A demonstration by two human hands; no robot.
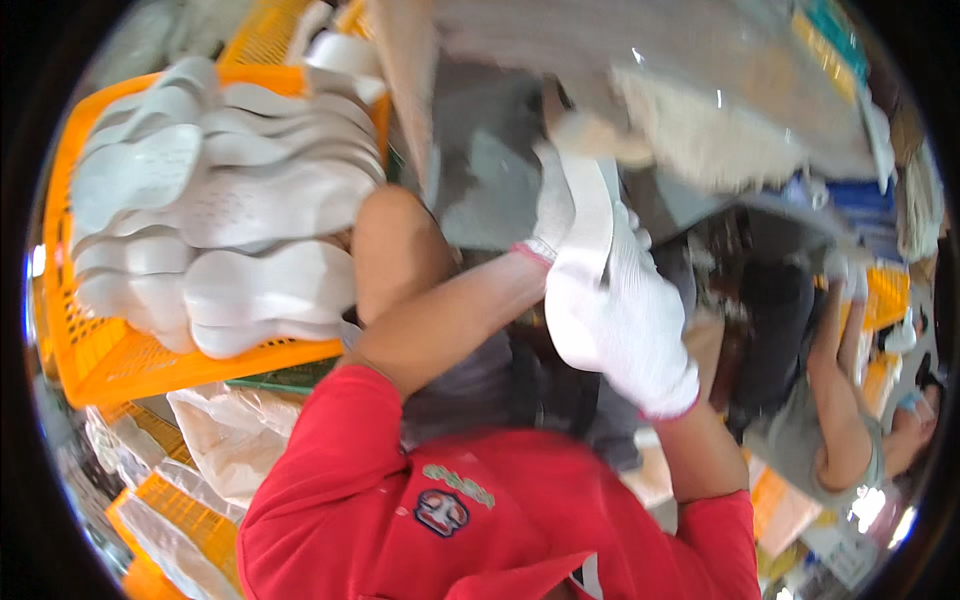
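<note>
In front of my body a white shoe sole [575, 325] is held up and tilted. My right hand [640, 310], in a white knit glove with a red cuff edge, wraps round its right side. Against the upper left side of the sole is my left hand [553, 208], also gloved, its fingers partly hidden behind the sole. To the left, several similar white soles [270, 200] lie stacked in an orange plastic basket [160, 380].
A worktop with a pale fuzzy strip [690, 130] lies ahead. Paper sheets [235, 430] and another orange crate [185, 510] are at the lower left. Another person's arm [845, 420] and gloved hand are at the right, near blue stacked items [860, 205].
</note>
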